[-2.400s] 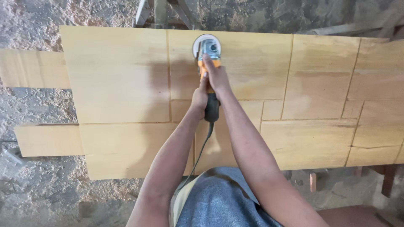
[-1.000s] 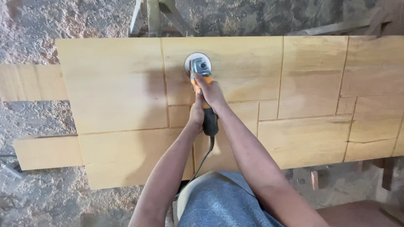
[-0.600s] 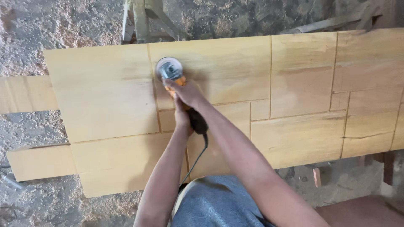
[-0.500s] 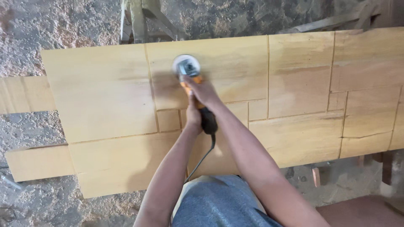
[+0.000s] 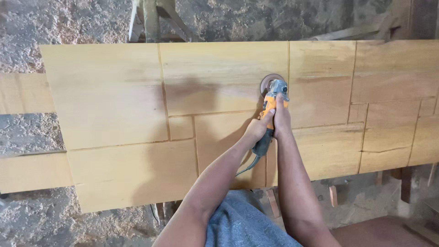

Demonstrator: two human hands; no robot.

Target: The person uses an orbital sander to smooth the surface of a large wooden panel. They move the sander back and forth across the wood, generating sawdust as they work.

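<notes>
An orange and grey handheld angle grinder (image 5: 270, 114) lay with its long axis running away from the person, its round sanding disc (image 5: 269, 82) flat on the pale yellow wooden panel surface (image 5: 114, 96), near the upper middle seam. The right hand (image 5: 281, 120) gripped the orange body just behind the head, fingers wrapped and pressed together around it. The left hand (image 5: 257, 130) closed around the dark rear handle, slightly nearer the person. A black cord (image 5: 249, 167) trailed back from the handle. Sawdust-covered ground (image 5: 27, 132) showed beyond the panel's left edge.
</notes>
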